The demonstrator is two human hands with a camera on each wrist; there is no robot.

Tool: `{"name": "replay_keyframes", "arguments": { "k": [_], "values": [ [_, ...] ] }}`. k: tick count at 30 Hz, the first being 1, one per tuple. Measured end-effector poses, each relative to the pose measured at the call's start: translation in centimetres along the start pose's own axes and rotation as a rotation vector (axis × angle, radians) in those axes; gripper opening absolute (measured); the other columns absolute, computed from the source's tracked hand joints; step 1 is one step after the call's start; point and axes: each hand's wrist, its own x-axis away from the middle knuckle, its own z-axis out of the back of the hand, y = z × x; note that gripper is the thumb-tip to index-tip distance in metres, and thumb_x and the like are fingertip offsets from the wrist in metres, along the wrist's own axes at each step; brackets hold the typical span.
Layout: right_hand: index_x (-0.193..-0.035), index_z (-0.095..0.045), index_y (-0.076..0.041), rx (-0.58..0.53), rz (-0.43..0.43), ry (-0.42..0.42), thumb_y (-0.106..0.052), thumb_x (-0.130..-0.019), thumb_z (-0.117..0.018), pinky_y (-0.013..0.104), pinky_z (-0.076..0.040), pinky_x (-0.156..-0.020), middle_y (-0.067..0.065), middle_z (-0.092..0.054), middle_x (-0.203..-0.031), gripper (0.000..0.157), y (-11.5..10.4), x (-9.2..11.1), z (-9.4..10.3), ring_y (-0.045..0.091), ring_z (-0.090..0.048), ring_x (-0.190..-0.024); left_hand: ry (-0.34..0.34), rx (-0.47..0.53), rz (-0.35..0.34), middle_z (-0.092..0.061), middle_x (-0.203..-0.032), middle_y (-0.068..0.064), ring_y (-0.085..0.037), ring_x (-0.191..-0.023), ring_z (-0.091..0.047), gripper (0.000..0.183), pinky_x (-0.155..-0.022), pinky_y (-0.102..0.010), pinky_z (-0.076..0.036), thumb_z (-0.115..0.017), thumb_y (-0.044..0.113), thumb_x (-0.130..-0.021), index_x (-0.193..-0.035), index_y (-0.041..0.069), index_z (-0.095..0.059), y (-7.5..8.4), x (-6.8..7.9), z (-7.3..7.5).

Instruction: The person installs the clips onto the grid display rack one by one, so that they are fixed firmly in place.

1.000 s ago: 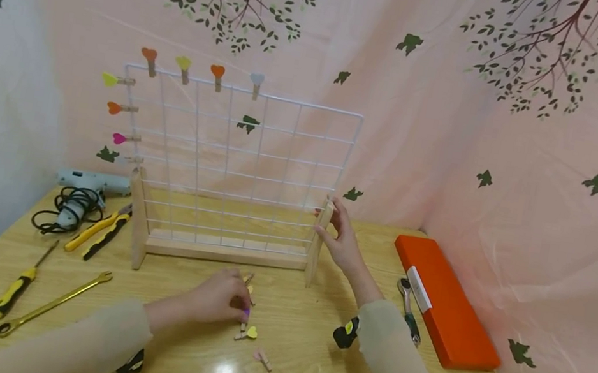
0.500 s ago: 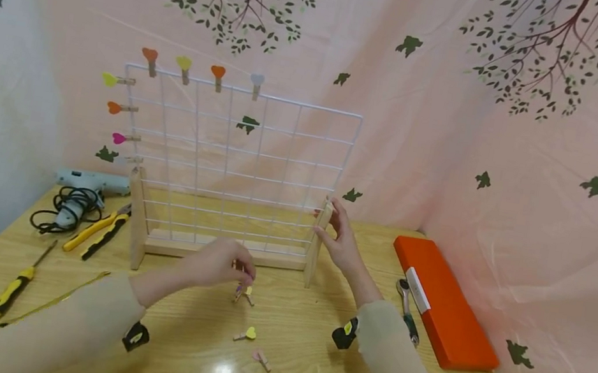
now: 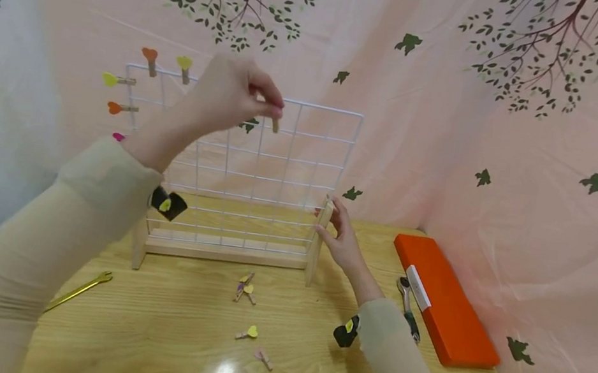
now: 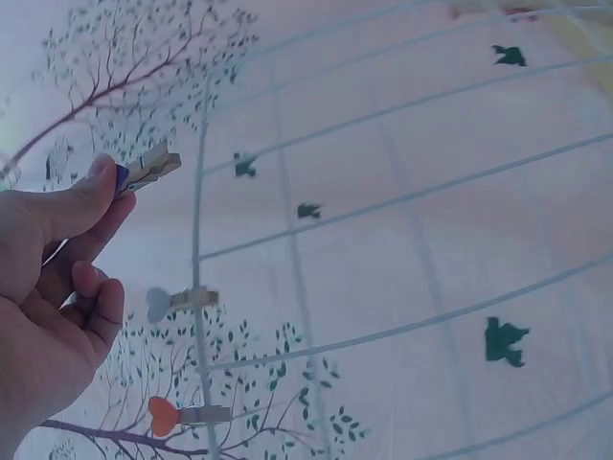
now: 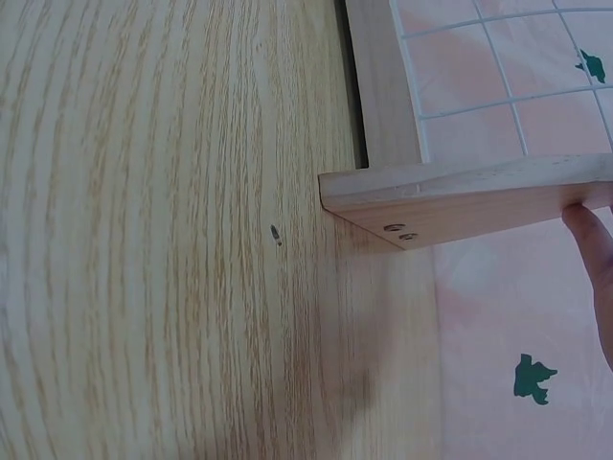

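My left hand (image 3: 227, 98) is raised in front of the top wire of the white wire grid (image 3: 322, 108). It pinches a small wooden clothespin (image 4: 151, 170) by its dark blue end, jaws pointing away from the fingers toward the grid. Clothespins with hearts sit along the grid's edges, among them a pale blue one (image 4: 158, 305) and an orange one (image 4: 165, 416) in the left wrist view. My right hand (image 3: 343, 238) holds the right wooden upright (image 3: 320, 238) of the stand, its thumb (image 5: 586, 235) against the outer face.
Several loose clothespins (image 3: 246, 288) lie on the table before the stand, with a yellow-heart one (image 3: 252, 332) and a pink one (image 3: 264, 359) nearer. A gold wrench (image 3: 80, 290) lies at left. An orange box (image 3: 444, 305) and a ratchet (image 3: 409, 309) are at right.
My left hand has picked up a clothespin from the table and lifted it to the grid's top edge. The left forearm now covers the tools at left. The right hand stays on the upright.
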Motion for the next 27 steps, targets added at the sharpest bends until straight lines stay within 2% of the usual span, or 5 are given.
{"name": "replay_keyframes", "arguments": {
  "k": [3,7,15,21,27],
  "values": [
    [-0.141,-0.019,-0.009,0.002,0.000,-0.002,0.002,-0.086,-0.053,0.030,-0.046,-0.085,0.026,-0.043,-0.126,0.065,0.0,0.0,0.0,0.039,-0.041,-0.118,0.045,-0.025,0.040,-0.066,-0.085,0.003,-0.014,-0.064,-0.047,0.013,-0.054,-0.022,-0.036,-0.065,0.026,-0.081,-0.086,0.015,-0.070,0.0,-2.0,1.1],
    [-0.140,-0.019,-0.007,0.006,0.013,-0.006,0.004,-0.086,-0.053,0.030,-0.047,-0.083,0.028,-0.043,-0.125,0.065,0.0,0.0,-0.1,0.042,-0.040,-0.117,0.038,-0.062,0.085,-0.067,-0.090,0.002,-0.012,-0.070,-0.052,0.018,-0.057,-0.022,-0.040,-0.062,0.028,-0.082,-0.091,0.015,-0.070,-0.2,-3.8,1.5],
    [-0.140,-0.020,-0.008,0.016,0.007,0.001,0.003,-0.085,-0.054,0.037,-0.045,-0.086,0.028,-0.046,-0.123,0.065,-0.2,0.0,-0.1,0.040,-0.041,-0.117,-0.050,-0.070,0.163,-0.067,-0.097,0.001,-0.010,-0.083,-0.059,0.018,-0.071,-0.022,-0.048,-0.063,0.028,-0.081,-0.092,0.016,-0.070,-0.3,-5.0,0.6],
    [-0.140,-0.019,-0.006,0.016,0.008,-0.003,0.005,-0.085,-0.053,0.033,-0.047,-0.084,0.030,-0.044,-0.123,0.065,-0.3,0.1,-0.1,0.041,-0.041,-0.116,-0.031,-0.067,0.100,-0.067,-0.097,0.001,-0.010,-0.084,-0.058,0.023,-0.076,-0.023,-0.047,-0.065,0.030,-0.079,-0.096,0.014,-0.068,-0.9,-4.8,0.2],
    [-0.140,-0.019,-0.005,0.016,0.022,-0.003,0.005,-0.085,-0.053,0.039,-0.046,-0.086,0.029,-0.043,-0.124,0.065,-0.2,0.0,0.0,0.041,-0.041,-0.116,0.048,-0.119,-0.010,-0.062,-0.108,0.000,-0.017,-0.105,-0.043,0.044,-0.097,-0.033,-0.030,-0.067,0.036,-0.076,-0.113,0.014,-0.060,-1.3,-3.6,0.8]
  ]
}}
